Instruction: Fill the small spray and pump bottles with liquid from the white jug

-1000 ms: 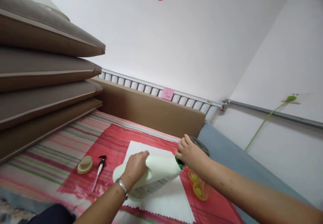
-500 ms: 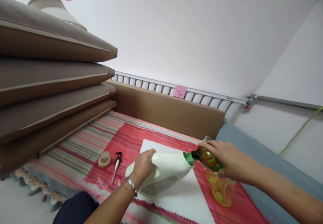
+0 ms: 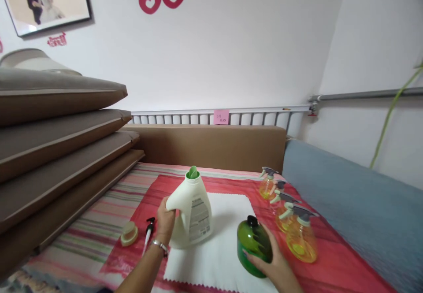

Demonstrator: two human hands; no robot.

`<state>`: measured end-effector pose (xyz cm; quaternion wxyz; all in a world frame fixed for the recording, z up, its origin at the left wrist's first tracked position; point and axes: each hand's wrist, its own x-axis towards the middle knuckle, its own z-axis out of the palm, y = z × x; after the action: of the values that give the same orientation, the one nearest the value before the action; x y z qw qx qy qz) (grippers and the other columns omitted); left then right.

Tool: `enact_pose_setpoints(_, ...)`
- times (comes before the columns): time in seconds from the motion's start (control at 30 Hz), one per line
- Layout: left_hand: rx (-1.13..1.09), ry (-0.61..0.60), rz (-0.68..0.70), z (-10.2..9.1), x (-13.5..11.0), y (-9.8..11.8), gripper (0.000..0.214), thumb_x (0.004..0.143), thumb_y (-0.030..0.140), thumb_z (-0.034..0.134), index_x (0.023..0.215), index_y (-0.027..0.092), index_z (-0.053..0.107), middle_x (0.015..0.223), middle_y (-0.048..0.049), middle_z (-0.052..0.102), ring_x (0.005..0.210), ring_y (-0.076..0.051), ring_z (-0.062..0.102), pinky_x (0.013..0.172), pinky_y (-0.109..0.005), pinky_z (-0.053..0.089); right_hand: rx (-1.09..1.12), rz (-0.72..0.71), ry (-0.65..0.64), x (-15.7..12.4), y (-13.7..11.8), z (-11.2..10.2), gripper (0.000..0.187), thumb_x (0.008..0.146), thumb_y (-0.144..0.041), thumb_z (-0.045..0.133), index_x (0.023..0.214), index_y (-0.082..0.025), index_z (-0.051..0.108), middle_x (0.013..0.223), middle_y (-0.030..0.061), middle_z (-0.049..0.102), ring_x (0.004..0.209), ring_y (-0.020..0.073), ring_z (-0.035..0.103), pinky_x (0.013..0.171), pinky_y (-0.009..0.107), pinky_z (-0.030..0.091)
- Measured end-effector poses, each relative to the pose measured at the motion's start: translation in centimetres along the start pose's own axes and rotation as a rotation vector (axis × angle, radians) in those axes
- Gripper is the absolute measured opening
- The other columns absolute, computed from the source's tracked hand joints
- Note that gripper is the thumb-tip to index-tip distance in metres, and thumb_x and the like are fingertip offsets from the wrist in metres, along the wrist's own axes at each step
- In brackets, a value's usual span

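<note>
My left hand (image 3: 165, 220) is closed round the handle of a white detergent jug (image 3: 194, 213), which stands upright on a white cloth (image 3: 218, 257). A green pouring spout (image 3: 193, 173) shows in the jug's uncapped mouth. To the right, my right hand (image 3: 269, 260) grips a green bottle (image 3: 253, 246) with a black neck, held nearly upright over the cloth. Left of the jug lie a black pump dispenser head (image 3: 150, 227) with a pale tube and a pale round cap (image 3: 129, 233).
Several spray bottles (image 3: 301, 240) with yellow liquid stand in a row at the right on the red cover (image 3: 337, 262). Stacked brown cushions (image 3: 66, 139) rise at the left. A brown backrest (image 3: 211, 147) and a radiator (image 3: 257, 117) line the wall.
The jug has gone from tilted over to upright. The green bottle has left the jug's mouth, moved down and turned upright. The view has shifted, showing the spray bottles fully.
</note>
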<state>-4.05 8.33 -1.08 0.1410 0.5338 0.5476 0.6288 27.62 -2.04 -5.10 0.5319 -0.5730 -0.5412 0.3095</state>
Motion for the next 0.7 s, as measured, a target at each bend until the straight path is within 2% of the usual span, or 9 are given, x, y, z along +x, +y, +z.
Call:
enact_pose_setpoints(0.1, 0.014, 0.023, -0.022, 2.1, 0.7, -0.6, 0.018, 0.065, 0.027, 0.053, 0.079, 0.016, 0.058, 0.075, -0.0041, 0.066, 0.070, -0.021, 0.060, 0.065, -0.031, 0.049, 0.078, 0.015, 0.023, 0.2, 0.1, 0.9, 0.086, 0.061, -0.044, 0.064, 0.135, -0.020, 0.027, 0.128, 0.0148, 0.053, 0.113, 0.0296, 0.056, 0.096, 0.042, 0.045)
enact_pose_setpoints(0.23, 0.037, -0.014, -0.020, 2.7, 1.0, -1.4, 0.018, 0.066, 0.025, 0.054, 0.081, 0.017, 0.058, 0.079, -0.0036, 0.065, 0.075, -0.021, 0.060, 0.070, -0.032, 0.049, 0.096, 0.031, -0.029, 0.6, 0.2, 2.2, 0.087, 0.061, -0.039, 0.063, 0.136, -0.022, 0.024, 0.130, 0.0132, 0.052, 0.114, 0.0281, 0.055, 0.097, 0.042, 0.045)
enact_pose_setpoints(0.33, 0.057, -0.101, -0.009, 2.2, 1.0, -1.6, 0.019, 0.066, 0.023, 0.055, 0.084, 0.017, 0.059, 0.083, -0.0038, 0.065, 0.079, -0.021, 0.061, 0.074, -0.033, 0.049, 0.065, 0.027, -0.073, 0.4, 0.6, 3.4, 0.084, 0.061, -0.034, 0.062, 0.136, -0.024, 0.026, 0.127, 0.0102, 0.054, 0.113, 0.0272, 0.056, 0.097, 0.041, 0.045)
enact_pose_setpoints(0.47, 0.073, -0.243, -0.022, 1.2, 0.6, -1.3, 0.025, 0.069, 0.028, 0.060, 0.090, 0.015, 0.061, 0.091, -0.0070, 0.067, 0.085, -0.022, 0.062, 0.077, -0.033, 0.049, -0.027, -0.051, -0.146, -0.1, 1.7, 4.5, 0.083, 0.060, -0.028, 0.061, 0.136, -0.026, 0.029, 0.132, 0.0091, 0.049, 0.119, 0.0287, 0.050, 0.100, 0.043, 0.041)
enact_pose_setpoints(0.6, 0.069, -0.371, -0.057, -0.1, -0.4, -0.7, 0.038, 0.069, 0.035, 0.066, 0.101, 0.014, 0.062, 0.102, -0.0093, 0.069, 0.091, -0.022, 0.064, 0.079, -0.031, 0.050, -0.166, -0.121, -0.211, -0.4, 3.3, 4.6, 0.082, 0.063, -0.027, 0.062, 0.137, -0.027, 0.025, 0.136, 0.0101, 0.043, 0.122, 0.0296, 0.046, 0.102, 0.045, 0.039)
enact_pose_setpoints(0.7, 0.084, -0.408, -0.069, -1.5, -1.4, -0.7, 0.044, 0.070, 0.037, 0.066, 0.108, 0.016, 0.061, 0.110, -0.0086, 0.068, 0.098, -0.022, 0.063, 0.082, -0.030, 0.050, -0.239, -0.142, -0.237, -0.3, 4.1, 4.4, 0.081, 0.066, -0.030, 0.061, 0.137, -0.027, 0.022, 0.138, 0.0113, 0.041, 0.122, 0.0301, 0.047, 0.101, 0.044, 0.041)
